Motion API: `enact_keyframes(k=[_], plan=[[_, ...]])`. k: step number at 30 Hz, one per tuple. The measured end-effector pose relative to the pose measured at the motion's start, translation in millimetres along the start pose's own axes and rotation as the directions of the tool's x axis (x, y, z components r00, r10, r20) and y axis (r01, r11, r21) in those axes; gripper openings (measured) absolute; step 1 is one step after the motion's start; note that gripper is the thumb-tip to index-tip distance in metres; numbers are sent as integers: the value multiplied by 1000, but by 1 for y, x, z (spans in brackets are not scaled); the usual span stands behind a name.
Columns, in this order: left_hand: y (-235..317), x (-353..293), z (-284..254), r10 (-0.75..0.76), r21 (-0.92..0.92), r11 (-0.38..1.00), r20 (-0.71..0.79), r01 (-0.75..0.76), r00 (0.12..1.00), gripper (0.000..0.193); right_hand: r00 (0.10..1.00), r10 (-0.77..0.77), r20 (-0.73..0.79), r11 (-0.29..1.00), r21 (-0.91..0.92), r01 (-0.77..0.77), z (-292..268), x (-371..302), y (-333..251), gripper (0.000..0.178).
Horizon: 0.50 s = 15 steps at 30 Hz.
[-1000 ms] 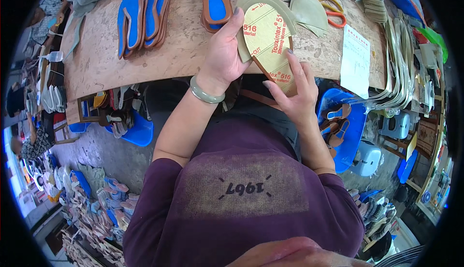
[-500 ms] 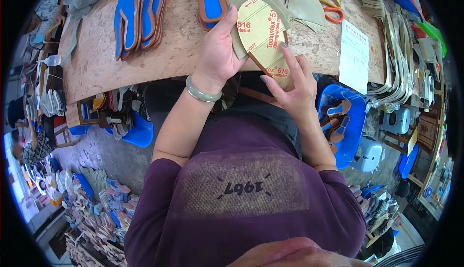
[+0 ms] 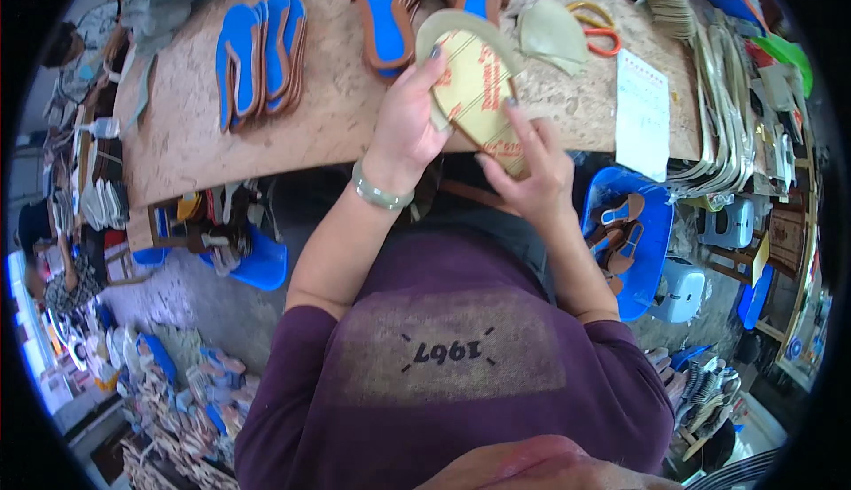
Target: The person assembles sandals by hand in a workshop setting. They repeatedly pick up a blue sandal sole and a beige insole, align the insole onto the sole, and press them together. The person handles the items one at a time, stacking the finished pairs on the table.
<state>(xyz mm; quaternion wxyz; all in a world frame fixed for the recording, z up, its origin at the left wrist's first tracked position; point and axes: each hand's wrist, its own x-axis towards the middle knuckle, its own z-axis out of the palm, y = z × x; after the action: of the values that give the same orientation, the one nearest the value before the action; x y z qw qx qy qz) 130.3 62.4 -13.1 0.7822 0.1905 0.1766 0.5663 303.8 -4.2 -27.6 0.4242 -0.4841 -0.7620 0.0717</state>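
Observation:
Just over the table's near edge I hold up a shoe insole [image 3: 470, 87], its pale yellow printed side showing and its edge brown. A grey-green curved piece [image 3: 461, 22] wraps round its far, wide end. My left hand [image 3: 408, 118] is closed on the left side of both, with the thumb on the rim. My right hand [image 3: 541, 171] pinches the insole's near end, its index finger lying along the right edge. The fingers beneath the insole are hidden.
Blue-and-brown insole stacks [image 3: 261, 60] lie left on the wooden table [image 3: 328, 122], with more brown stacks [image 3: 386, 25] beyond my hands. Grey-green cut pieces [image 3: 551, 34], orange-handled scissors [image 3: 598, 29] and a paper sheet [image 3: 643, 118] lie right. A blue bin [image 3: 651, 251] with brown sandals stands below.
The insole and both hands sit a little lower in the picture, and the table things have shifted down too. My grip looks much the same.

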Motion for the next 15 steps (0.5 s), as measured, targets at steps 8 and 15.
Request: enact_keyframes(k=[8,15], plan=[[9,-8,15,-39,-164,985,64,49,997,47,997,31,65,999,33,-33,-6,0,0,73],[8,-8,12,-100,-268,955,107,125,989,47,998,27,55,999,35,-29,-3,-6,1,77]])
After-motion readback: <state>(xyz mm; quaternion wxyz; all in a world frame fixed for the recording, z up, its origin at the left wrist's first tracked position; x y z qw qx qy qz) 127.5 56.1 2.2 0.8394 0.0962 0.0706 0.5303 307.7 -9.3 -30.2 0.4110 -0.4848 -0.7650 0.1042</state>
